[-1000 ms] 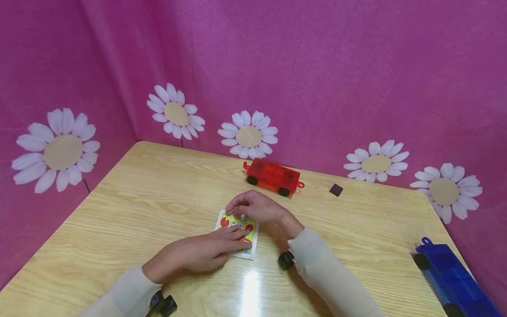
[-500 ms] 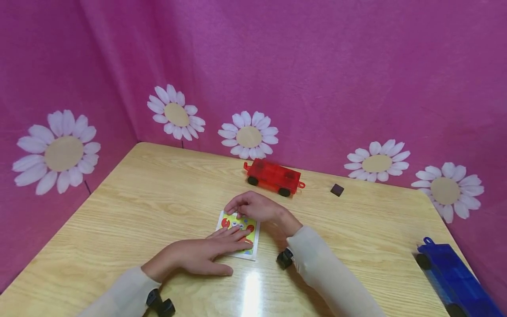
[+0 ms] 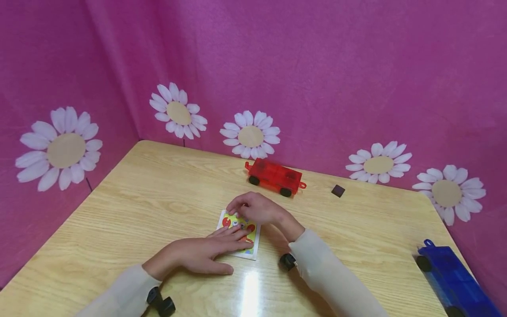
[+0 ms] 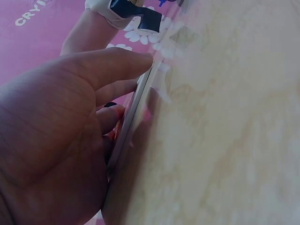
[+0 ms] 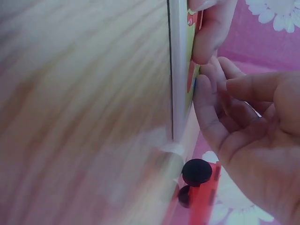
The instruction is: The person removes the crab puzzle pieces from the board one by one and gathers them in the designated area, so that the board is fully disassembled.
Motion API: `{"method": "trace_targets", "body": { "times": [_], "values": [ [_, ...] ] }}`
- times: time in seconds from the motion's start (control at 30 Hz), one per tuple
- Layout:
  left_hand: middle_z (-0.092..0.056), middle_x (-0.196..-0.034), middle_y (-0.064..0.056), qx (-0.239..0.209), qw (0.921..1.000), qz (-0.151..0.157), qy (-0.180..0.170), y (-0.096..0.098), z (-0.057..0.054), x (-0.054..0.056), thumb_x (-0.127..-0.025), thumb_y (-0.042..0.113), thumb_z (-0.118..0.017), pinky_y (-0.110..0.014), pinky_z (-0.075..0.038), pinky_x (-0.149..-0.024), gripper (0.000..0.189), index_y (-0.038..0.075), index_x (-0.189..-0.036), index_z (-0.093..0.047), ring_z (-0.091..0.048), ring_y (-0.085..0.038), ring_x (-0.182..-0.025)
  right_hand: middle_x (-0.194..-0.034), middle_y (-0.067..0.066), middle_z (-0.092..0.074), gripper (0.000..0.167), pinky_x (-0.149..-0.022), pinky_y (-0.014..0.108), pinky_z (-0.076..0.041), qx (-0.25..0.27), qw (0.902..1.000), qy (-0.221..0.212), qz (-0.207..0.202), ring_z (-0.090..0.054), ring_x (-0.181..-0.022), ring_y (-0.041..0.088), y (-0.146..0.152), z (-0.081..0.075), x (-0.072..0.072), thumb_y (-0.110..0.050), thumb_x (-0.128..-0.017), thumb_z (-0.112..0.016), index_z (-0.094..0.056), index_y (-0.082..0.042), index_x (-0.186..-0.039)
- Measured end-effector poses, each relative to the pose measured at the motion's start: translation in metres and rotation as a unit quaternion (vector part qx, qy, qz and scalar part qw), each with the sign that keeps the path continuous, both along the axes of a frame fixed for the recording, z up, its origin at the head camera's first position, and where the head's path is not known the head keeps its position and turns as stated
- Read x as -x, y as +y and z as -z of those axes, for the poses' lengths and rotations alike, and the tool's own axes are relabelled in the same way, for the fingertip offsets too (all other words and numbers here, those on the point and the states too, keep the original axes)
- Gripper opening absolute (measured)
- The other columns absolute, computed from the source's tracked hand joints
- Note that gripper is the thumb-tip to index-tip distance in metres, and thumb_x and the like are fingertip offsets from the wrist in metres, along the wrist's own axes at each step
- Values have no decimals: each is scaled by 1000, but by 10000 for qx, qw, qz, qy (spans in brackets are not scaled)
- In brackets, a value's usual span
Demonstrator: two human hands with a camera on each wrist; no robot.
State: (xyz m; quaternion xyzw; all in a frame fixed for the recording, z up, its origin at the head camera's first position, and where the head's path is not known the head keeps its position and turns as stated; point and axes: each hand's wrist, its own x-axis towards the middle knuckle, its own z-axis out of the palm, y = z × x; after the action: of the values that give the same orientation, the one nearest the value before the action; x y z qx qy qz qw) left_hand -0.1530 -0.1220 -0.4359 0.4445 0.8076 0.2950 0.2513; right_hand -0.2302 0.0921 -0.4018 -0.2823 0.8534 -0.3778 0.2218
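A small white-bordered picture board [image 3: 252, 254] lies on the table, with a yellow picture and red crab-like claws. In the right wrist view the board [image 5: 179, 70] shows a thick pale edge. My left hand [image 3: 206, 254] rests flat across its lower part, fingers stretched and thumb spread onto the table side. My right hand [image 3: 257, 208] is at the far edge, its bent fingertips touching the picture face. Close up, the right hand [image 5: 253, 117] has its thumb near the fingers, and I see nothing held between them. The hands cover part of the picture.
Behind the hands stands a red toy wagon [image 3: 275, 175] with black wheels. To its right lies a small dark square tile [image 3: 338, 190]. A blue toy wagon [image 3: 451, 275] is at the right table edge. A pink flowered cloth [image 3: 309, 79] surrounds the wooden table [image 3: 166, 185].
My left thumb has spread away from the board toward the table's near side. The right hand and the board have hardly moved.
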Motion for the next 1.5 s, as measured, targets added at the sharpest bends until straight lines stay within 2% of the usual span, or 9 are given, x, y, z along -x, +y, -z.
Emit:
{"method": "trace_targets", "body": {
  "times": [0.13,0.37,0.63,0.73,0.9,0.97,1.1,1.23,1.5],
  "values": [
    [-12,-171,1,-10,10000,12,30,0,0,-1,-104,41,-60,-49,-7,-124,65,25,-162,-35,1,-21,-156,-104,-1,-75,29,-81,28,-53,-151,9993,336,-52,-63,-90,15,0,-3,-3,2,-100,-53,-78,-6,-113],
    [-9,-171,-1,-49,9999,71,120,1,-1,0,-104,37,-60,-48,-7,-124,65,23,-162,-36,3,-21,-156,-110,-3,-75,30,-96,33,-51,-543,9953,761,-253,-64,-107,14,-1,-6,-6,2,-100,-57,-79,-8,-117],
    [-9,-171,-3,-113,9998,77,157,0,-2,0,-104,33,-59,-48,-8,-124,63,22,-162,-37,1,-22,-156,-110,3,-74,28,-101,35,-50,-569,9920,975,-570,-65,-106,18,-4,-3,-2,3,-101,-56,-74,-2,-121],
    [-10,-171,-4,-165,9996,104,186,1,-2,1,-104,33,-59,-48,-8,-124,63,21,-162,-37,0,-22,-156,-116,6,-72,29,-105,37,-48,-601,9921,914,-610,-64,-111,20,-5,-1,-2,3,-102,-55,-71,-1,-125],
    [-12,-171,-7,-244,9994,150,202,1,0,1,-105,33,-59,-51,-9,-124,62,21,-162,-37,-2,-26,-157,-122,4,-71,31,-107,39,-46,-585,9963,465,-432,-61,-116,19,-4,0,-2,2,-103,-53,-70,-2,-129],
    [-11,-171,-6,-220,9995,116,175,1,0,1,-104,33,-59,-51,-8,-124,63,22,-162,-37,-1,-25,-157,-123,4,-70,32,-107,39,-45,-578,9965,414,-435,-61,-116,19,-5,0,-2,1,-103,-52,-70,-3,-130],
    [-10,-172,-1,-118,9998,43,178,1,0,0,-103,31,-60,-47,-7,-124,63,24,-162,-37,1,-19,-156,-123,3,-70,33,-107,38,-45,-595,9963,410,-459,-59,-115,18,-7,-1,-1,1,-103,-52,-72,-5,-128],
    [-10,-172,-1,-110,9997,27,204,1,0,0,-103,31,-60,-47,-7,-124,63,24,-162,-37,1,-19,-156,-117,0,-71,31,-102,35,-46,-616,9957,492,-492,-58,-108,17,-8,-1,0,0,-103,-51,-74,-6,-123],
    [-14,-171,-5,-137,9996,25,231,2,0,-1,-104,32,-58,-52,-9,-124,62,22,-161,-38,-3,-25,-157,-94,-2,-68,25,-80,29,-47,-287,9986,349,-283,-55,-86,15,-9,1,0,-5,-103,-53,-74,-10,-115]
  ]
}}
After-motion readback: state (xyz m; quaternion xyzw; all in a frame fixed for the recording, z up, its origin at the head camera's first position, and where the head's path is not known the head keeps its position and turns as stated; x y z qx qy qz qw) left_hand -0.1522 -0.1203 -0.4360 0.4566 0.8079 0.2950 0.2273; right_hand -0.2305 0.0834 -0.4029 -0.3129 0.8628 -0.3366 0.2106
